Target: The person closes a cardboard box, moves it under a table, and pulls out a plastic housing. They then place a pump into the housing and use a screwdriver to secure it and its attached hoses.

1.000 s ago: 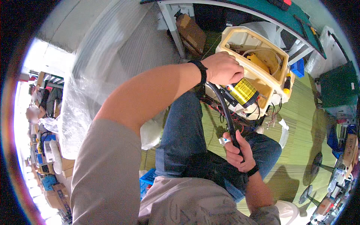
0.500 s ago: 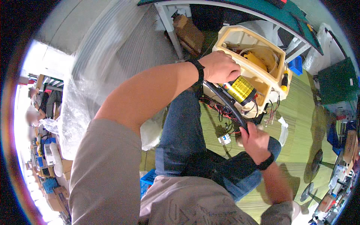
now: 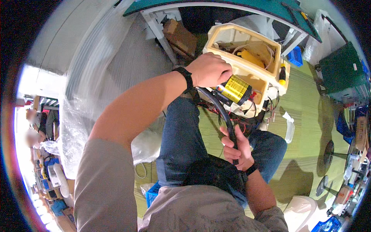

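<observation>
My left hand (image 3: 211, 69) is closed around the end of a black cylindrical motor pump (image 3: 236, 89) with a yellow label. Its grip on the pump is partly hidden by the back of the hand. From beneath that hand a thick black hose (image 3: 221, 106) curves down toward me. The fingers of my right hand (image 3: 241, 151) wrap round the hose near its free lower end, above my lap. Behind the pump stands a cream plastic housing (image 3: 257, 89) with an open compartment, wires and a yellow part (image 3: 249, 58) inside.
Loose wires (image 3: 247, 123) hang along the housing's near side. A yellow-and-black handled tool (image 3: 283, 74) stands at its right edge. Beyond are a green-topped table (image 3: 208, 5), a blue bin (image 3: 295, 57) and a cardboard box (image 3: 179, 36). Clear plastic wrapping (image 3: 83, 127) lies at the left.
My right hand has drawn the hose's lower end toward me and to the left, and its fingers now face up. The pump, my left hand and the housing appear shifted left in view.
</observation>
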Demonstrator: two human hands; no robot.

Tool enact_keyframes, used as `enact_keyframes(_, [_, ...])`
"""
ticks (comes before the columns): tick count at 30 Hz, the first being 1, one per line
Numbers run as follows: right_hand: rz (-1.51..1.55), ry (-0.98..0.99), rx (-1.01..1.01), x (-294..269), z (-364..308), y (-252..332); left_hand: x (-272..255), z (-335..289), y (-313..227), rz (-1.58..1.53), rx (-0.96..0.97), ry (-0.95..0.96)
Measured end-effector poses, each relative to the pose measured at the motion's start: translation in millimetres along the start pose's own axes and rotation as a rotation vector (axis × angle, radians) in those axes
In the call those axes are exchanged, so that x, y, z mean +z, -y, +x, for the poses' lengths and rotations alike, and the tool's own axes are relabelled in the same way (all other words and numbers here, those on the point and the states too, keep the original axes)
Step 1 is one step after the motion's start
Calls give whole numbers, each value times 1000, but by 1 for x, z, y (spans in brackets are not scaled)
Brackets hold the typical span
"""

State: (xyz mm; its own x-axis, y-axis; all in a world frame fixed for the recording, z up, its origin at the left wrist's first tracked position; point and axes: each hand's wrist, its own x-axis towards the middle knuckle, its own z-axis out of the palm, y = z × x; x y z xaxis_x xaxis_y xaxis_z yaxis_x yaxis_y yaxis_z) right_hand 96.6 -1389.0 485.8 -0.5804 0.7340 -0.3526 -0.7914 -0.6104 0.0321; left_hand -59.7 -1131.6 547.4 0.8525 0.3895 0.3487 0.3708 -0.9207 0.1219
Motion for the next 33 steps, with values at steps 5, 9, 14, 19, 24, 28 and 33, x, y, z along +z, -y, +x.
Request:
enact_keyframes(5, [227, 203, 18, -14, 12, 14, -4, 1, 0, -5, -30, 84])
enact_keyframes(9, [281, 246, 29, -9, 30, 21, -1, 4, 1, -22, 2, 73])
enact_keyframes(14, [-166, -32, 39, 11, 22, 15, 0, 0, 2, -39, 26, 44])
enact_keyframes(19, [-1243, -278, -180, 8, 23, 40, -3, 2, 0, -27, -6, 100])
enact_keyframes(24, [-2101, -387, -511, 25, 20, 51, -1, 1, 2, -43, 66, 13])
enact_keyframes(28, [-2569, -413, -574, 34, 17, 55, -3, 0, 0, -17, -4, 96])
enact_keyframes(33, [-2819, -379, -777, 35, 15, 63, 0, 2, 3, -27, 32, 71])
